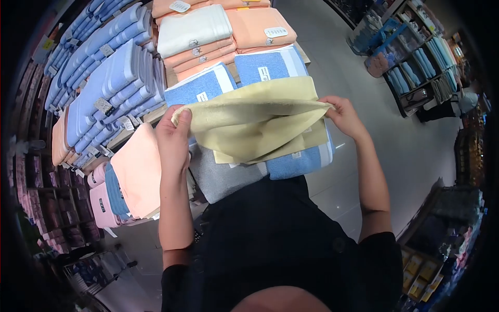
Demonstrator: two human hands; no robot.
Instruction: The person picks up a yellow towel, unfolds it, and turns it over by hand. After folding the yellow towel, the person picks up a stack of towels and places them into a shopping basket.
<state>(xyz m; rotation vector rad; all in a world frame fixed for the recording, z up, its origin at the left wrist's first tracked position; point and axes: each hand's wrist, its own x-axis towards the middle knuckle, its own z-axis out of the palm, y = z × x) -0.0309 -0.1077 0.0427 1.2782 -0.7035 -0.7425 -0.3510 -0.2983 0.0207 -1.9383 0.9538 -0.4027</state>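
A pale yellow towel (249,122) is stretched between my two hands, its middle sagging in folds. My left hand (175,136) pinches its left corner between thumb and fingers. At the other end, my right hand (339,115) grips the right corner. Beneath and behind the cloth lie blue towels with white borders, one blue towel (260,66) at the back and another blue towel (296,169) at the front right. A grey towel (221,174) lies just below the yellow one, near my body. The surface directly under the yellow towel is hidden.
Stacked light-blue towels (104,99) fill the left side. Folded peach towels (262,26) and a white towel (195,30) sit at the back. A peach towel (138,169) lies left of my forearm. Shelves (416,67) stand across the tiled floor (332,52).
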